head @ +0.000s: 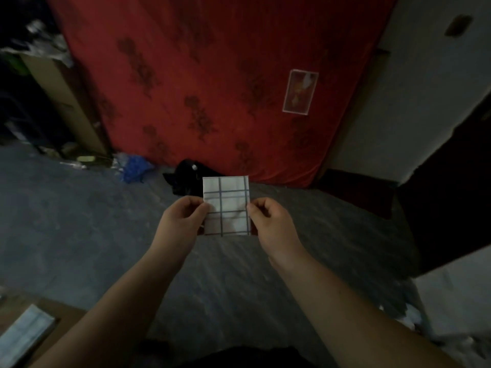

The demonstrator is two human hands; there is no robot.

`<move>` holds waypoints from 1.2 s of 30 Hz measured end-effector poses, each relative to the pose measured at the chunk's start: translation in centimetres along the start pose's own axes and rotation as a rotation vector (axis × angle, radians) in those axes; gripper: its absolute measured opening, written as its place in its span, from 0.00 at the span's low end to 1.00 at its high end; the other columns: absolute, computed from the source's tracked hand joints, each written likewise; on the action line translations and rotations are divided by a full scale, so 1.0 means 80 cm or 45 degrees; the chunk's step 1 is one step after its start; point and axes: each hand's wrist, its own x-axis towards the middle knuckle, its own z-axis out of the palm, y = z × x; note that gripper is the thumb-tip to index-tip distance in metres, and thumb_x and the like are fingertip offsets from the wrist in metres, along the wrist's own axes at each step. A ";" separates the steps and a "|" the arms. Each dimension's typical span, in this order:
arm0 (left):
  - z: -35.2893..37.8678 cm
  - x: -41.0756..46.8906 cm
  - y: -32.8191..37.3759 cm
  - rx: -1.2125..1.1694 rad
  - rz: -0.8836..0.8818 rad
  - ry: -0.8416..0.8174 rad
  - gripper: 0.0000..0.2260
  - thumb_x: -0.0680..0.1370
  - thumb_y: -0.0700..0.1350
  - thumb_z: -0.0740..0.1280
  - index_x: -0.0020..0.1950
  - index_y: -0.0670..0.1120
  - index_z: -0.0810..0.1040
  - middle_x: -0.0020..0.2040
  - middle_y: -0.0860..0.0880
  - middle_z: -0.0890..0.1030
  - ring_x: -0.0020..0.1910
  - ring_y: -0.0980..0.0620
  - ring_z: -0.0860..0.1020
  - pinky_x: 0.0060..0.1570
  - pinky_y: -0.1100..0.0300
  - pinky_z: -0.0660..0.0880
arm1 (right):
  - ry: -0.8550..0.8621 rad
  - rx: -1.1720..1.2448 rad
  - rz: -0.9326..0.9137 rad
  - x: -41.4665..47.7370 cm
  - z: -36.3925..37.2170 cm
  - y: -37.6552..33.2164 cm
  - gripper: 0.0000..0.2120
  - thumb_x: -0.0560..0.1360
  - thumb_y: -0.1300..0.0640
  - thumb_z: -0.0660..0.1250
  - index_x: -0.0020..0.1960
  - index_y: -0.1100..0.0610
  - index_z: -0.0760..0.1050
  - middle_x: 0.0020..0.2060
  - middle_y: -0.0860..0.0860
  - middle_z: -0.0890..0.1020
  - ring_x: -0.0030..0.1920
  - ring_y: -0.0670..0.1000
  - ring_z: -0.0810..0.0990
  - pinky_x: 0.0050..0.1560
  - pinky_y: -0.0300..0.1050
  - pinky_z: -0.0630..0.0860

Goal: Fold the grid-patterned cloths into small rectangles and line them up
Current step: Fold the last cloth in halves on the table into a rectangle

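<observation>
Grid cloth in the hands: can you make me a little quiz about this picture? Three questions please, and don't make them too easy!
1. True or false: the grid cloth is crumpled into a ball.
2. How many hands pinch the cloth? A) none B) one C) two
3. Fill in the gap: the mattress standing behind the cloth is coloured ____.

Key
1. False: it is a flat folded rectangle, held up in the air.
2. C: the left hand and the right hand each pinch one side edge.
3. Red.
</observation>
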 end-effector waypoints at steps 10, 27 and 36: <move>-0.103 0.213 -0.005 -0.131 -0.058 0.347 0.05 0.81 0.41 0.68 0.47 0.44 0.82 0.42 0.43 0.84 0.43 0.44 0.81 0.52 0.37 0.80 | -0.348 -0.047 -0.128 0.231 0.173 -0.054 0.06 0.82 0.52 0.67 0.48 0.53 0.80 0.45 0.58 0.85 0.46 0.58 0.83 0.52 0.60 0.80; -0.320 0.420 -0.019 -0.312 -0.298 1.232 0.06 0.82 0.42 0.66 0.52 0.40 0.81 0.46 0.41 0.84 0.43 0.46 0.81 0.48 0.46 0.80 | -1.389 -0.164 -0.197 0.474 0.556 -0.168 0.06 0.81 0.57 0.68 0.46 0.52 0.79 0.38 0.49 0.85 0.39 0.46 0.82 0.42 0.47 0.79; -0.500 0.376 -0.076 -0.449 -0.365 1.600 0.07 0.82 0.46 0.66 0.54 0.46 0.82 0.48 0.46 0.85 0.49 0.45 0.84 0.53 0.42 0.81 | -1.847 -0.336 -0.247 0.386 0.803 -0.196 0.05 0.83 0.57 0.66 0.49 0.56 0.79 0.41 0.51 0.84 0.40 0.47 0.81 0.41 0.43 0.78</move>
